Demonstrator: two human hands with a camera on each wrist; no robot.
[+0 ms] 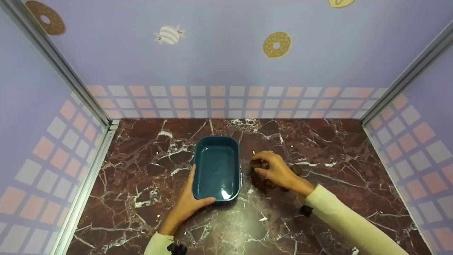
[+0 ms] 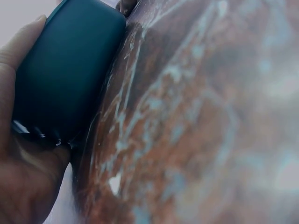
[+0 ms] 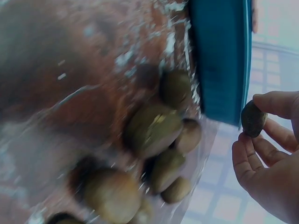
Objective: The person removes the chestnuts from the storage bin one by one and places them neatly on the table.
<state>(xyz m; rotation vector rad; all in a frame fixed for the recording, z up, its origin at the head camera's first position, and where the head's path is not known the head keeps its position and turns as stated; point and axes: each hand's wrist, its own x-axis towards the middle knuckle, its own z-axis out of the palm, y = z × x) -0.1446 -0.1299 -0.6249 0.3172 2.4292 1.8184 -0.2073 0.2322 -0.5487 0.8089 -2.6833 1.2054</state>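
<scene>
A deep teal rectangular dish [image 1: 216, 166] with rounded corners stands on the marbled tabletop, its inside bare. My left hand [image 1: 189, 198] holds its near left corner, fingers along the left side and thumb on the near edge. To the right of the dish, my right hand [image 1: 277, 171] pinches a dark stone [image 3: 254, 118] between thumb and fingertips, above the table and apart from the dish. Several smooth brown and greenish stones [image 3: 152, 130] lie grouped beneath and around the right hand; in the head view the hand hides most of them.
The dark red marbled tabletop [image 1: 134, 184] is glossy, with white veins. Lilac panels enclose it at the back [image 1: 219, 63] and both sides. Pale metal edging [image 1: 88, 191] runs along the left.
</scene>
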